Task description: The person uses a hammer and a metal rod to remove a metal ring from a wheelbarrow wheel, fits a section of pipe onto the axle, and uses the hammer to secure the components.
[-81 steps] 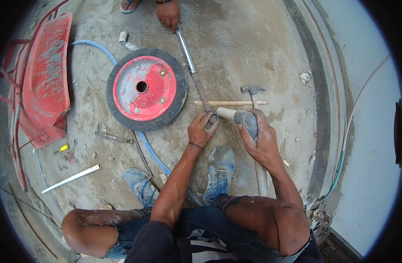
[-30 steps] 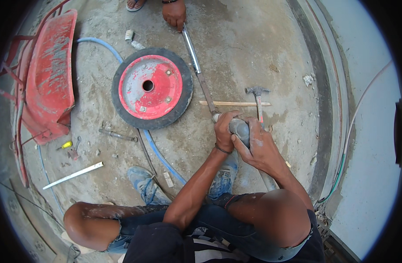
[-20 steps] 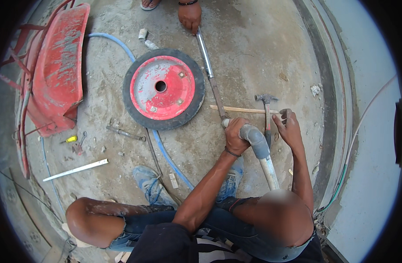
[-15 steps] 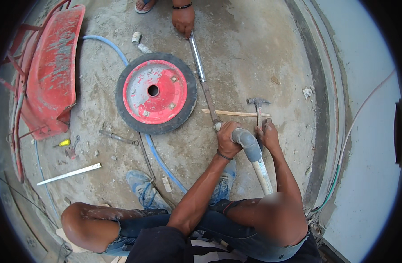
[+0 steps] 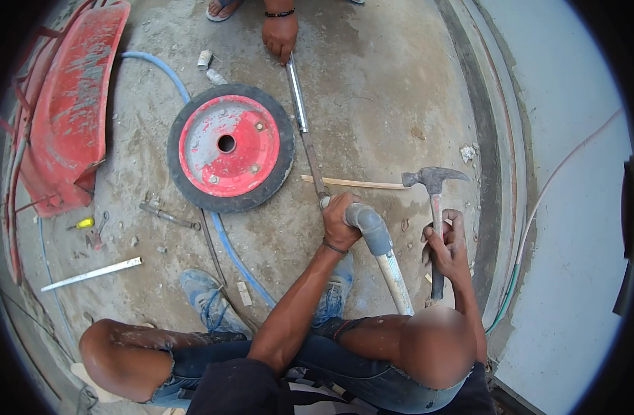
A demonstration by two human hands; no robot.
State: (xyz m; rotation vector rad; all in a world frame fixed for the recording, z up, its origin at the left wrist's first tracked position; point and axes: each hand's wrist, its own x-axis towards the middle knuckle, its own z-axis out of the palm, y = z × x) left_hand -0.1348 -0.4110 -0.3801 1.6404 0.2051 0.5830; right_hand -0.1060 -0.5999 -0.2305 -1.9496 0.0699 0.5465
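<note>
My left hand point(image 5: 340, 221) is wrapped around the end of a pale plastic pipe with a grey elbow point(image 5: 369, 225). From that end a dark metal rod point(image 5: 313, 162) runs away from me. A shiny metal tube point(image 5: 298, 97) continues its line, and another person's hand point(image 5: 280, 38) grips the tube's far end. In my right hand point(image 5: 450, 249) is a claw hammer point(image 5: 433, 181), held by its handle to the right of the elbow, with its head pointing away from me. The pipe's white length point(image 5: 394, 283) runs back toward my right knee.
A wheel with a red hub point(image 5: 230, 149) lies flat left of the rod, over a blue hose point(image 5: 235, 245). A red wheelbarrow tray point(image 5: 71, 111) stands at the left, near a yellow-handled screwdriver point(image 5: 85, 223) and a white pipe point(image 5: 92, 273). A wooden stick point(image 5: 355, 182) lies beyond my hands.
My right hand has lifted the hammer off to the right, and its head now looks larger and closer. My left hand keeps its grip. The whole view has shifted slightly.
</note>
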